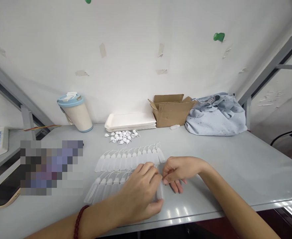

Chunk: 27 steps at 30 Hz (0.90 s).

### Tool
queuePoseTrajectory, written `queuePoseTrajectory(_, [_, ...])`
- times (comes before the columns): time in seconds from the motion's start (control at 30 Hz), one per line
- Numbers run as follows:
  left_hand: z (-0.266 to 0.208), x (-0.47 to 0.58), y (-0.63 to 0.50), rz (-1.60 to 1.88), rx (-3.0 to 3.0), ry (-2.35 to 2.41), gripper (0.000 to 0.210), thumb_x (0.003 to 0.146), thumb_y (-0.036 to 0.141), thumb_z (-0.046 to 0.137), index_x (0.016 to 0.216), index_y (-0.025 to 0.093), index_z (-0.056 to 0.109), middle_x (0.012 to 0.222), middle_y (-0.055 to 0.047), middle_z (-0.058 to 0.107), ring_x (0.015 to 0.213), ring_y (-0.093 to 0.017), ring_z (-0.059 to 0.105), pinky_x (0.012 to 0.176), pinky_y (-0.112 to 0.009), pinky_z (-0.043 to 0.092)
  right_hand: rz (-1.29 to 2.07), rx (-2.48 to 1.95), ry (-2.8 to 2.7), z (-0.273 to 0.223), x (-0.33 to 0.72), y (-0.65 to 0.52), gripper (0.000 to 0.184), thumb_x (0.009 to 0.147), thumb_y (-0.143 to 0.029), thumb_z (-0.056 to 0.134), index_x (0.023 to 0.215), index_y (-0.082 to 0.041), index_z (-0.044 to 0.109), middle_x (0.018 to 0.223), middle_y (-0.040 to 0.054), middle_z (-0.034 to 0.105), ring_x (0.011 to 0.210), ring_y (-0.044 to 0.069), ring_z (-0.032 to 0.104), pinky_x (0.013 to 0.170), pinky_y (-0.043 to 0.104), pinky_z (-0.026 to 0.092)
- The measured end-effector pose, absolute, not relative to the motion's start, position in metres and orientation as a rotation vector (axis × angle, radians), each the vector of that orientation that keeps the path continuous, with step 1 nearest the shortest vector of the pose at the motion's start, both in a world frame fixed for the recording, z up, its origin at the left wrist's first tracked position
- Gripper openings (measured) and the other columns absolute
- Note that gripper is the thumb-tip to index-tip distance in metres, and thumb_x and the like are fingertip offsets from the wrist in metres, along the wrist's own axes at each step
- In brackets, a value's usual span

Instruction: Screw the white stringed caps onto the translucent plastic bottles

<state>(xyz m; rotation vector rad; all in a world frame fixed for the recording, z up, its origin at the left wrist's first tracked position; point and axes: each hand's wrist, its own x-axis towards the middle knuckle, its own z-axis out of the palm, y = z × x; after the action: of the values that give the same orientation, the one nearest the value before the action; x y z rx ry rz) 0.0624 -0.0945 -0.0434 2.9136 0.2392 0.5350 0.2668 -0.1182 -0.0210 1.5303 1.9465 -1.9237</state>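
Two rows of small translucent plastic bottles with thin curved white tails lie flat on the grey table: the back row (128, 160) and the front row (106, 192). My left hand (141, 187) reaches over the front row, covering much of it. Its thumb and fingers close around a plastic bottle (160, 191) at the row's right end. Just right of that bottle is my right hand (179, 171), with thumb and forefinger pinched together near my left fingertips. Whatever the pinch may hold is hidden. The other right fingers curl down to the table.
Behind the rows lies a pile of small white caps (122, 136). White trays (131, 121), an open cardboard box (174, 114), a loose clear piece (175, 127) and a light blue cloth bag (215, 118) line the wall. A tumbler (76, 114) and phone (5, 187) are leftward.
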Motion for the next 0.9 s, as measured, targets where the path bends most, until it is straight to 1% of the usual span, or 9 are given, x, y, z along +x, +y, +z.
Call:
queuePoseTrajectory(0.1, [-0.044,0.063,-0.096,0.471,2.900,0.309,0.021,0.074,0.028,0.058,0.089,0.014,0.058,0.084,-0.009,0.056,0.086,-0.026,0.047,0.072,-0.040,0.046,-1.922,1.546,1.959,-0.022,0.266,-0.118,0.020,0.083,-0.030,0.049,0.072,-0.014,0.054,0.061,0.0000,0.062,0.050,0.010,0.060,0.042,0.018,0.038])
queuePoseTrajectory(0.23, [-0.048,0.063,-0.096,0.473,2.917,0.348,0.018,0.073,0.027,0.058,0.086,0.014,0.057,0.082,-0.008,0.054,0.084,-0.026,0.046,0.071,-0.040,0.046,-1.932,1.577,1.967,-0.022,0.264,-0.118,0.018,0.083,-0.030,0.050,0.076,-0.014,0.057,0.061,-0.0003,0.062,0.049,0.010,0.059,0.041,0.018,0.037])
queuePoseTrajectory(0.43, [-0.049,0.064,-0.095,0.439,2.942,0.381,0.019,0.073,0.025,0.057,0.088,0.014,0.057,0.085,-0.009,0.055,0.086,-0.026,0.046,0.072,-0.041,0.045,-1.967,1.590,1.977,-0.024,0.264,-0.119,0.017,0.083,-0.028,0.051,0.080,-0.013,0.058,0.062,-0.0007,0.062,0.047,0.009,0.059,0.039,0.016,0.035])
queuePoseTrajectory(0.67, [-0.051,0.061,-0.095,0.428,2.930,0.415,0.019,0.075,0.025,0.057,0.089,0.013,0.057,0.091,-0.010,0.056,0.088,-0.027,0.046,0.075,-0.043,0.045,-1.996,1.564,1.998,-0.031,0.264,-0.116,0.017,0.083,-0.028,0.051,0.079,-0.013,0.056,0.062,-0.0002,0.062,0.046,0.008,0.059,0.038,0.016,0.034])
queuePoseTrajectory(0.9, [-0.038,0.051,-0.083,0.494,2.884,0.464,0.031,0.079,0.033,0.060,0.103,0.015,0.056,0.100,-0.011,0.057,0.096,-0.029,0.047,0.080,-0.044,0.044,-2.065,1.582,2.038,-0.023,0.272,-0.118,0.020,0.083,-0.032,0.052,0.075,-0.014,0.054,0.062,0.0000,0.063,0.046,0.009,0.059,0.037,0.016,0.033])
